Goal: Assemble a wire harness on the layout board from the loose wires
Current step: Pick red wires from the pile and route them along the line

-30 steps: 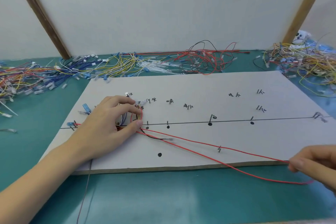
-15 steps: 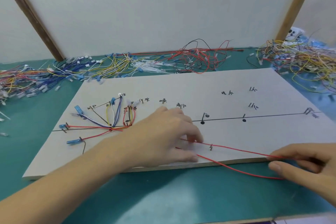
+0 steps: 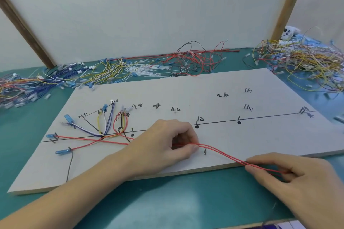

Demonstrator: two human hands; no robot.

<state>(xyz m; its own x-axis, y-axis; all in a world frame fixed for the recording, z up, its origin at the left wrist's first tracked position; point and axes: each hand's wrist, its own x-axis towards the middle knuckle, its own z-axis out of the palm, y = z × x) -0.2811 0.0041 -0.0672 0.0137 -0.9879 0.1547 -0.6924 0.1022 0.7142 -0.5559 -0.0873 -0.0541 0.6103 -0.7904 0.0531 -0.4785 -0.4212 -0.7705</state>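
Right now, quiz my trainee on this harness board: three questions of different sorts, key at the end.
1. True or false: the left hand pinches the two red wires over the layout board.
2. Where does the right hand hold those wires? A) past the board's near edge B) at the far wire pile C) at the blue connectors
3. Fill in: the wire hanging off the board's near left edge is ____.

Key: 1 true; 2 A; 3 black
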